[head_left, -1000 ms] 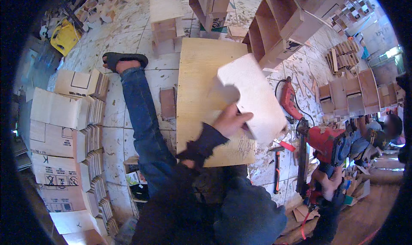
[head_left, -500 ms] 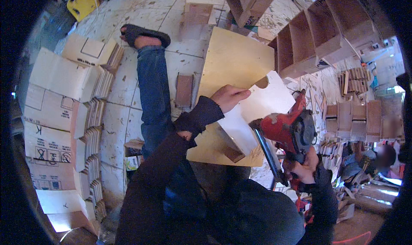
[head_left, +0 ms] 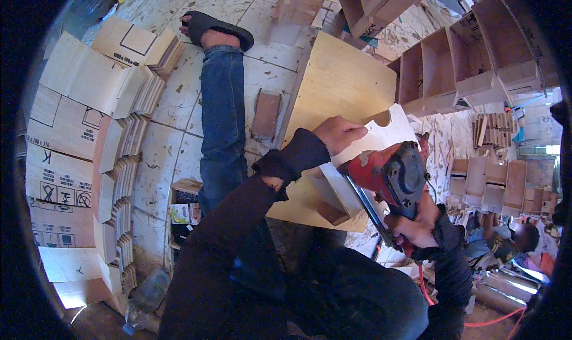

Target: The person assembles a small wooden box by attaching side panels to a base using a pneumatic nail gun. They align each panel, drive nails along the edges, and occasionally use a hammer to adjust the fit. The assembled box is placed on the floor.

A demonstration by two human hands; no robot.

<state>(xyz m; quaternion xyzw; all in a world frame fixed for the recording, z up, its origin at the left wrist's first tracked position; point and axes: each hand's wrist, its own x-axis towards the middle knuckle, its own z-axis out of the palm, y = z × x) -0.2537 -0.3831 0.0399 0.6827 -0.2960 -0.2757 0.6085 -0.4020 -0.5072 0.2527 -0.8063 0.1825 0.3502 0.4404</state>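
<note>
Pressing down with our left hand (head_left: pixel 336 133), we lay curled fingers over the top edge of a pale, white-faced plywood panel with a rounded notch (head_left: pixel 381 139), so the panel sits under the fingertips and runs away to the right of them. That panel rests on a large light-brown plywood board (head_left: pixel 339 84) lying across our lap and the floor. Our right hand (head_left: pixel 417 227) is closed tight around the grip of a red and black pneumatic nail gun (head_left: pixel 390 176), its body just beside the white panel and its long metal magazine angled down toward us; the nose seems to meet the panel's near edge, though we cannot tell the exact contact. A thin red air hose (head_left: pixel 424 289) trails below the right wrist. Our outstretched leg in blue jeans (head_left: pixel 221 119) ends in a black sandal (head_left: pixel 217 24). Stacks of cut plywood sheets (head_left: pixel 113 161) lie to the left, and open wooden box frames (head_left: pixel 471 60) stand at upper right.
</note>
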